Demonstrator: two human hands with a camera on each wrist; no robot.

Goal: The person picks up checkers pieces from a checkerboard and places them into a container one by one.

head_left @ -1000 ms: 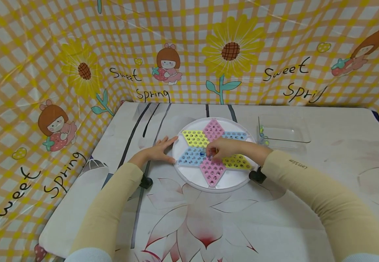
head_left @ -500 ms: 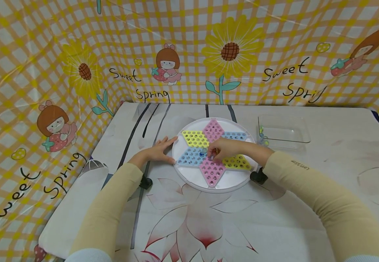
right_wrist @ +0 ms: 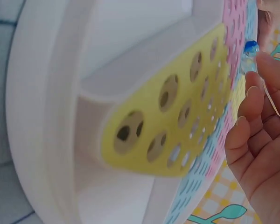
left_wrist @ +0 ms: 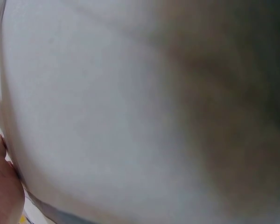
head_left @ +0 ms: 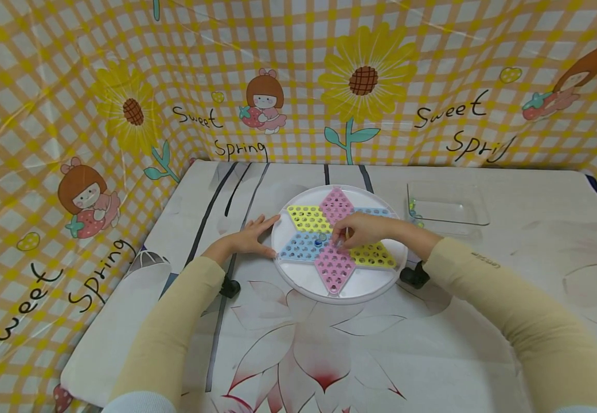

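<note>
A round white Chinese checkers board with a pink, yellow and blue star lies on the table. My left hand rests at its left rim, fingers spread and touching the edge. Over the star's middle, my right hand reaches in from the right with fingers bent and fingertips close to the holes. Just left of those fingertips sit a blue marble and a clear marble. In the right wrist view, the blue marble shows beside the fingertips. I cannot tell whether a marble is between the right fingers.
A clear rectangular container stands behind and right of the board, with several small marbles at its left end. A yellow checked cloth hangs behind and to the left. The table cover has a flower print.
My right hand has shifted slightly right, away from the two marbles, which show more plainly now. The left hand and the board have stayed in place.
</note>
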